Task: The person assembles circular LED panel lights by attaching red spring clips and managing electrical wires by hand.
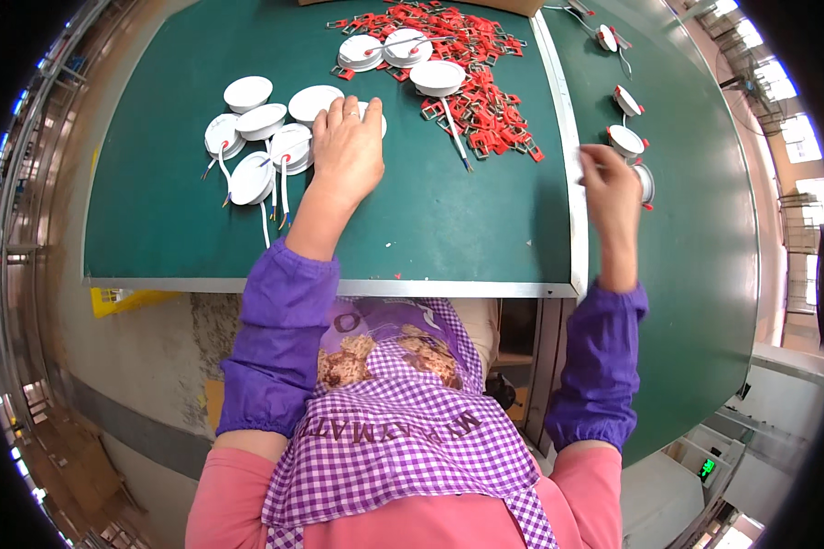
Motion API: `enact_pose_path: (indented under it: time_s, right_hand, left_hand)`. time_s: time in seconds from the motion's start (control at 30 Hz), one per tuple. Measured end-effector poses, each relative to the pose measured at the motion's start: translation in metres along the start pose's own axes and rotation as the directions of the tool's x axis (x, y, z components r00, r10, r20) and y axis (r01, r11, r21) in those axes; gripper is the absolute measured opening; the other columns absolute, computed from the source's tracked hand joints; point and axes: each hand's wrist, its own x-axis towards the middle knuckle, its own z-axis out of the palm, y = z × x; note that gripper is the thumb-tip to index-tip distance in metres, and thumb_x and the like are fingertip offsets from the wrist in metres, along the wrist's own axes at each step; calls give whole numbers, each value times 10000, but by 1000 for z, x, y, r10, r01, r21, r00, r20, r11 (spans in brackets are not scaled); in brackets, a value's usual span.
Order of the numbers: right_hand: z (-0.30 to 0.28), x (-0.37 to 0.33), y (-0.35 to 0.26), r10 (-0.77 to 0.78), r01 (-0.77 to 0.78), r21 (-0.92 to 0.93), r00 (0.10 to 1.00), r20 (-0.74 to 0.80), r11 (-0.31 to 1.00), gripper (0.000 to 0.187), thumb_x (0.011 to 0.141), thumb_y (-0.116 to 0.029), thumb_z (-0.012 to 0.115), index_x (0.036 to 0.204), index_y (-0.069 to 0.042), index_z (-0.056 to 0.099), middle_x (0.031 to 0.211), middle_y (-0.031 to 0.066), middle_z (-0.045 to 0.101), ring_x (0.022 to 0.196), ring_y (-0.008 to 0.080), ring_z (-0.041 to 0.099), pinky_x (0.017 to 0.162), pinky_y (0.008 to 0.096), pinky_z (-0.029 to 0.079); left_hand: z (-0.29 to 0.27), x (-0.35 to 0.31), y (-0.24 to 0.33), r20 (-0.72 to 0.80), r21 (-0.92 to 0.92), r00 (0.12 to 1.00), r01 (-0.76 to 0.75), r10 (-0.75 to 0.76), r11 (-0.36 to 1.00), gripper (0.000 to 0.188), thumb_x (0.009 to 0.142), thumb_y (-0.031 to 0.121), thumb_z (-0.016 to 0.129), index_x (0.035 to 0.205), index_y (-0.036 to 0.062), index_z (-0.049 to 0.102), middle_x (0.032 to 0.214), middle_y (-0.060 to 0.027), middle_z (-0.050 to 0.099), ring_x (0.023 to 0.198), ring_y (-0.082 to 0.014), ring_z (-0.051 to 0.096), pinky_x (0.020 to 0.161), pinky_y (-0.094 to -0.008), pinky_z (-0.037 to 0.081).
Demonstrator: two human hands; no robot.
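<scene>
My left hand [348, 151] reaches over a group of white round downlights, its fingers curled over one downlight [381, 121] whose white edge shows beside the thumb. Close by lie more discs, among them a large flat one [313, 102] and one with a red-tipped cable hole [291, 146]. Cables with bare-coloured wire ends trail toward me. My right hand [611, 188] hovers over the metal strip between the two green surfaces, fingers bent and slightly blurred. Just right of it sits a downlight with red clips [646, 185]; whether the fingers hold anything small is unclear.
A heap of red spring clips [485, 101] covers the table's far right part, with several white downlights [438, 79] on or beside it. Along the green surface at right stand more clipped downlights [626, 140]. A raised metal edge [563, 137] divides the surfaces. Cardboard [485, 5] borders the back.
</scene>
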Motion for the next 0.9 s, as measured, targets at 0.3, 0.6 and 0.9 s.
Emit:
enact_pose_path:
  time_s: [0.3,0.6,0.9]
  right_hand:
    - [68,8,25,-221,255,-335,966,137,907,135,792,-131,646,807,2,626,813,197,614,806,374,600,741,452,474]
    - [47,-33,-7,-166,264,-362,945,281,894,132,790,-119,605,785,10,580,807,179,582,771,367,601,694,453,483]
    - [47,-63,-8,-226,292,-388,952,208,874,125,791,-114,619,785,-5,559,804,146,565,791,325,595,685,425,481]
  left_hand:
    - [-33,-26,35,224,-347,966,-48,132,937,679,645,100,791,1255,-15,516,1181,-190,505,1114,-344,471,954,-406,423]
    - [-41,-48,36,224,-476,963,-27,151,879,689,627,204,830,1192,22,481,1142,-173,507,1081,-334,488,917,-401,421]
    - [-43,-67,33,204,-826,966,256,-156,502,440,743,110,781,1070,11,504,1023,-108,580,940,-192,611,758,-310,526]
